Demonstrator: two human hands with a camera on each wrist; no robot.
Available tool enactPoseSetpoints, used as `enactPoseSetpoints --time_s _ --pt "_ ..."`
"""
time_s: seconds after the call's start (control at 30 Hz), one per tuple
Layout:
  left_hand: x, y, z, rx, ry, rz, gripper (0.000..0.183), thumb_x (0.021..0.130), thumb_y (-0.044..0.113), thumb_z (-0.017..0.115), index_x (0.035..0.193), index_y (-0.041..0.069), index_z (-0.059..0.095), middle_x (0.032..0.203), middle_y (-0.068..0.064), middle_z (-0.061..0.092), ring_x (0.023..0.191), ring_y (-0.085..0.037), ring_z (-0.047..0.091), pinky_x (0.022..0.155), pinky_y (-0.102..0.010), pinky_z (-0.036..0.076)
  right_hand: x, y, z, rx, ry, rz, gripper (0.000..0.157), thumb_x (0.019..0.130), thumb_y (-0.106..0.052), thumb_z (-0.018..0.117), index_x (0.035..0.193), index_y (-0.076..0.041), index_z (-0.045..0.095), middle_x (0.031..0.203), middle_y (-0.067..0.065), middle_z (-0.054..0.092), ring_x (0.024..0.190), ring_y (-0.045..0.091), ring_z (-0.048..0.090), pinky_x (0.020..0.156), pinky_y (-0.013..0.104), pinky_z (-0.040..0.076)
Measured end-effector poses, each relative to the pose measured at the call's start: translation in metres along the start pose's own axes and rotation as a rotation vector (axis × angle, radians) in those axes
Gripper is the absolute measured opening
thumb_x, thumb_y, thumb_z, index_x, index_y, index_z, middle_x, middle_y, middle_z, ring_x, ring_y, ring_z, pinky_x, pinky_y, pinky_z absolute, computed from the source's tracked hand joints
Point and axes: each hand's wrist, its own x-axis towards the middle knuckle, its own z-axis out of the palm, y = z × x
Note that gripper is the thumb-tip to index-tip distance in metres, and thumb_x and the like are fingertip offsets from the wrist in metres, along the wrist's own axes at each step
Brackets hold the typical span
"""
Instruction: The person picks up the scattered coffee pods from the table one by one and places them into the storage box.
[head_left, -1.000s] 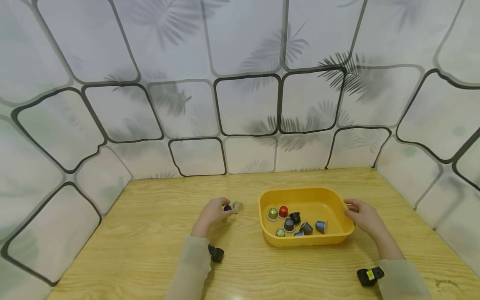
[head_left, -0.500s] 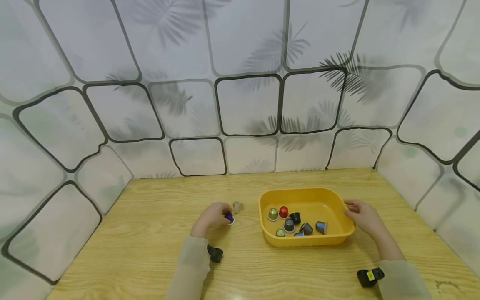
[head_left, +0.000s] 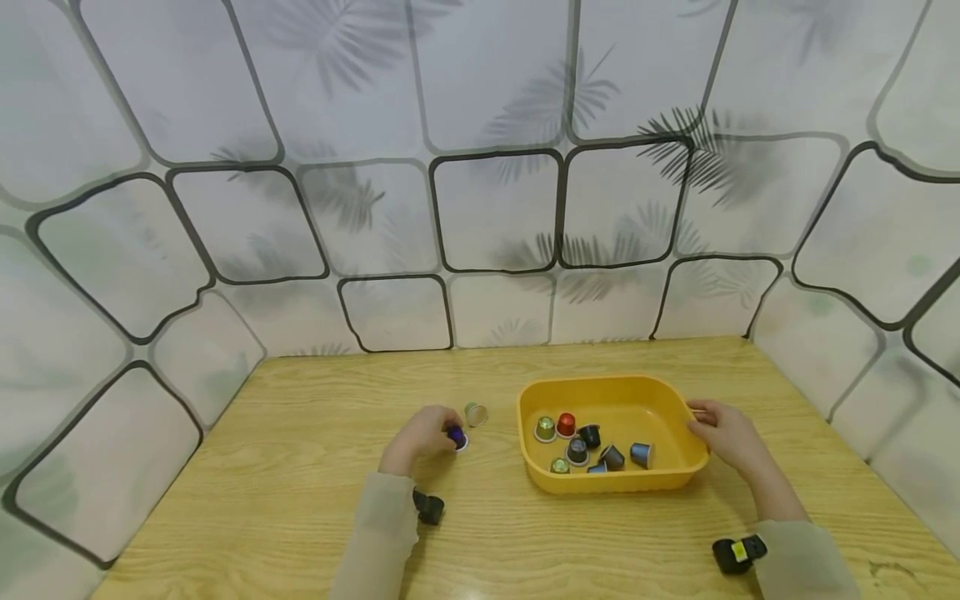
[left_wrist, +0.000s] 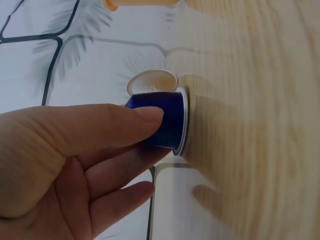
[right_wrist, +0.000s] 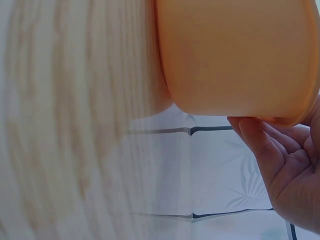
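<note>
My left hand (head_left: 426, 433) pinches a dark blue coffee capsule (left_wrist: 167, 120) between thumb and fingers. Its silver rim faces the wooden tabletop, close against it. Just beyond lies a second capsule (head_left: 476, 414) on its side, pale green with its foil lid turned outward; in the left wrist view its lid (left_wrist: 152, 81) shows behind the blue one. At the right, my right hand (head_left: 726, 432) holds the end of a yellow plastic bin (head_left: 675, 400) by its rim, thumb against the outer wall (right_wrist: 235, 65). Some of its fingers are hidden behind the rim.
Inside the bin are several capsules, among them a red one (head_left: 566, 425), a green one (head_left: 545, 428), a black one (head_left: 589, 436) and a blue one (head_left: 641, 454). A patterned white backdrop (head_left: 495, 217) encloses the back and sides of the wooden table (head_left: 300, 467).
My left hand has drawn the blue capsule a little toward me, away from the pale green capsule. My right hand and the bin have stayed almost in place.
</note>
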Motion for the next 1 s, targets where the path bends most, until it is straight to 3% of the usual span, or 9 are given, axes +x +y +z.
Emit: enactPoseSetpoints --time_s 0.17,0.37,0.57,0.73,1.0 --pt "-0.002 0.003 -0.004 -0.013 0.054 0.002 0.021 0.074 -0.001 0.066 0.095 0.002 0.063 0.095 -0.01 0.062 0.092 -0.026 0.056 0.081 -0.039 0.044 -0.001 -0.001 0.001 0.012 0.001 -0.001 0.042 0.09 -0.01 0.049 0.12 0.017 0.039 0.112 0.038 0.046 0.101 0.047 0.047 0.074 0.045 0.048" --pt "-0.003 0.008 -0.011 -0.021 0.214 0.051 0.022 0.076 0.006 0.068 0.097 0.002 0.062 0.097 -0.01 0.063 0.093 -0.025 0.058 0.082 -0.038 0.045 0.0 0.0 0.0 0.018 -0.005 0.009 0.043 0.09 -0.012 0.048 0.121 0.017 0.038 0.112 0.038 0.046 0.1 0.046 0.047 0.074 0.045 0.048" --pt "-0.004 0.013 -0.016 -0.022 0.315 0.114 0.025 0.078 0.01 0.068 0.101 0.003 0.062 0.099 -0.008 0.063 0.093 -0.023 0.057 0.08 -0.04 0.045 0.001 0.003 0.001 0.014 0.004 -0.005 0.043 0.09 -0.011 0.049 0.121 0.017 0.039 0.111 0.037 0.046 0.1 0.046 0.048 0.073 0.045 0.048" --pt "-0.006 0.019 -0.02 -0.041 0.362 0.133 0.026 0.079 0.01 0.067 0.104 0.003 0.062 0.101 -0.008 0.062 0.093 -0.021 0.057 0.08 -0.038 0.046 0.001 0.005 0.001 0.009 0.01 -0.01 0.042 0.089 -0.009 0.05 0.12 0.017 0.04 0.11 0.037 0.047 0.099 0.046 0.048 0.072 0.044 0.048" --pt "-0.008 0.024 -0.022 -0.055 0.375 0.133 0.028 0.079 0.008 0.067 0.105 0.002 0.061 0.101 -0.008 0.062 0.094 -0.021 0.057 0.081 -0.038 0.046 0.001 0.002 0.001 -0.005 0.009 0.003 0.043 0.09 -0.012 0.05 0.121 0.016 0.04 0.112 0.037 0.046 0.101 0.047 0.047 0.074 0.046 0.047"
